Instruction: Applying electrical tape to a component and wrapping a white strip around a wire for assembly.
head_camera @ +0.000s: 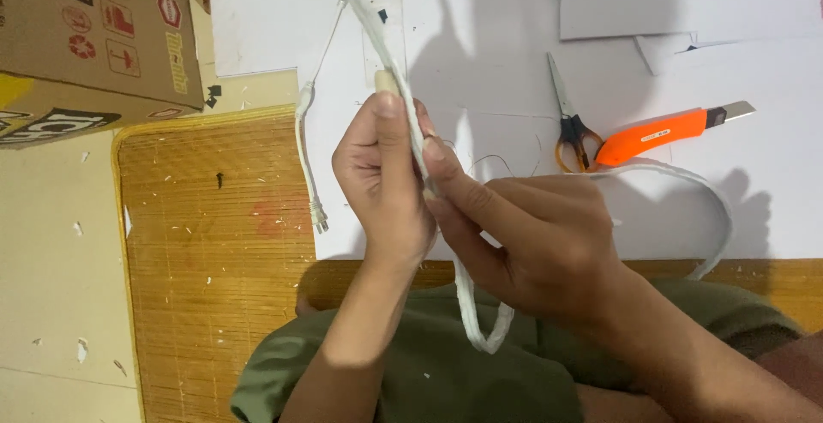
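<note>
White, flat, flexible plastic strip (467, 299) looped below the wrists, left hand (383, 185) and right hand (531, 239) both pinching it together.

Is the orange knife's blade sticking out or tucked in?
Sticking out. A grey blade tip shows past the end of the orange knife, beside the scissors.

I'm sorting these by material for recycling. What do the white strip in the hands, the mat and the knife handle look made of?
The white strip held by both the left hand and right hand looks like soft, flexible plastic: it loops without creasing. The mat seems woven bamboo or reed, with fine tan slats. The knife handle looks like smooth, matte orange plastic.
</note>
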